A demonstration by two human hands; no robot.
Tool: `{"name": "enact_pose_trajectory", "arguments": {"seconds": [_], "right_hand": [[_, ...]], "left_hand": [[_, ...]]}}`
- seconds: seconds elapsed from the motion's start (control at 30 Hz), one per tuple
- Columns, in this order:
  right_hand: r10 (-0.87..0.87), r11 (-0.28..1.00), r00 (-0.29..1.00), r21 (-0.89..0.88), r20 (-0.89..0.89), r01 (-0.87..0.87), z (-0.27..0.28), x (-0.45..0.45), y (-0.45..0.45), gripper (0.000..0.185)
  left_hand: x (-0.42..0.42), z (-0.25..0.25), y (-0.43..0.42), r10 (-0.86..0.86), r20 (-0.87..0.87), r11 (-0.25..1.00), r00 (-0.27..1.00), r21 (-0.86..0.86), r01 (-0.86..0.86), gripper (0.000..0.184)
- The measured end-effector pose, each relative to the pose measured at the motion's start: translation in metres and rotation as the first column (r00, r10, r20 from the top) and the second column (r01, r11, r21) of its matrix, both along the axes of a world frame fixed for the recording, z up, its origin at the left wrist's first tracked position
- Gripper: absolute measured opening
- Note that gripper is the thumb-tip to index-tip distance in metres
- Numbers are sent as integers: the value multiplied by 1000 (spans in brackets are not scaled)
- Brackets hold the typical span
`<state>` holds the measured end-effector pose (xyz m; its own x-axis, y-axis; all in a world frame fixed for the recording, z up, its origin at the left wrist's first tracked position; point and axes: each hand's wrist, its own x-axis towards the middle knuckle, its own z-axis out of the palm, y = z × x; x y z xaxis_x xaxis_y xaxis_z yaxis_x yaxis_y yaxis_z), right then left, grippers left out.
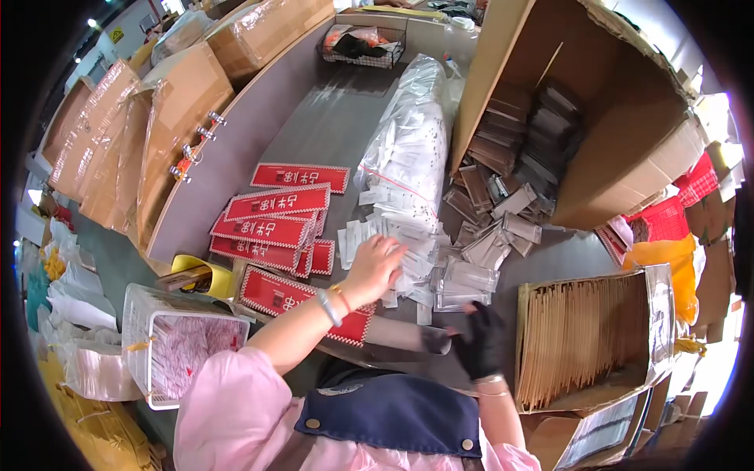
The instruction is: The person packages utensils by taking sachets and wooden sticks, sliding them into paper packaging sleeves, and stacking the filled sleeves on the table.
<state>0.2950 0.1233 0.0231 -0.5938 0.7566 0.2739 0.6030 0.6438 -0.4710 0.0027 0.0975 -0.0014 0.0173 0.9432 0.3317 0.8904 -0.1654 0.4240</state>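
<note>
My left hand, bare, with a band and a red string at the wrist, reaches over a heap of small white packets. Its fingers are bent and look apart from the thumb. My right hand wears a black glove with bare fingertips; its fingers are spread, with nothing visible between them. Just left of it lies a translucent tube-like piece with a dark end, close to the thumb. Flat clear-wrapped packets sit above the right hand. Under my left forearm is a red printed packet.
More red packets overlap at the left. Behind the heap lies a large clear bag of packets. A tall carton spills wrapped packets at right; a box of wooden sticks stands nearer. A white basket is at lower left.
</note>
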Motion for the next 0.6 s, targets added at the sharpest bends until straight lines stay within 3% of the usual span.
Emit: {"name": "enact_pose_trajectory", "arguments": {"seconds": [0.03,0.07,0.13,0.17,0.2,0.27,0.33,0.37,0.43,0.47,0.5,0.53,0.6], "right_hand": [[-144,978,989,-156,-34,137,10,21,6,51],[-233,972,972,-26,9,233,17,42,13,48],[-414,896,903,126,-112,426,-4,110,24,42],[-534,837,843,95,-65,538,-14,150,31,33],[-615,786,778,-25,-129,618,-15,180,34,31],[-768,641,638,57,63,765,-12,223,33,37],[-781,599,543,126,309,791,-25,249,31,38],[-784,595,539,128,306,793,-26,253,36,38],[-660,534,420,-5,623,846,0,234,45,35],[-666,523,410,-1,623,852,-11,242,43,35],[-719,590,487,66,495,805,-19,241,41,27],[-744,641,564,146,359,753,-24,244,39,20],[-763,590,510,105,398,800,-24,245,41,19]], "left_hand": [[-2,-9,9,-10,2,1000,1000,10,10,53],[-6,-17,18,-8,-89,1000,996,5,8,43],[-11,-17,30,-23,-179,1000,984,6,24,33],[-14,-14,32,-62,-168,998,984,22,67,28],[-14,-10,31,-98,-155,994,983,34,104,22],[-6,-7,35,-136,-95,990,986,-39,133,19],[13,-11,48,-238,239,964,941,-61,259,11],[29,-17,57,-260,265,958,929,-53,283,14],[66,-15,69,-222,176,973,959,-17,228,17],[80,-12,74,-176,89,984,980,20,175,20],[87,-9,78,-158,-45,987,986,-13,158,28],[91,-12,80,-170,-43,985,984,-9,170,28],[93,-15,84,-193,-112,979,975,-81,185,37]]}}
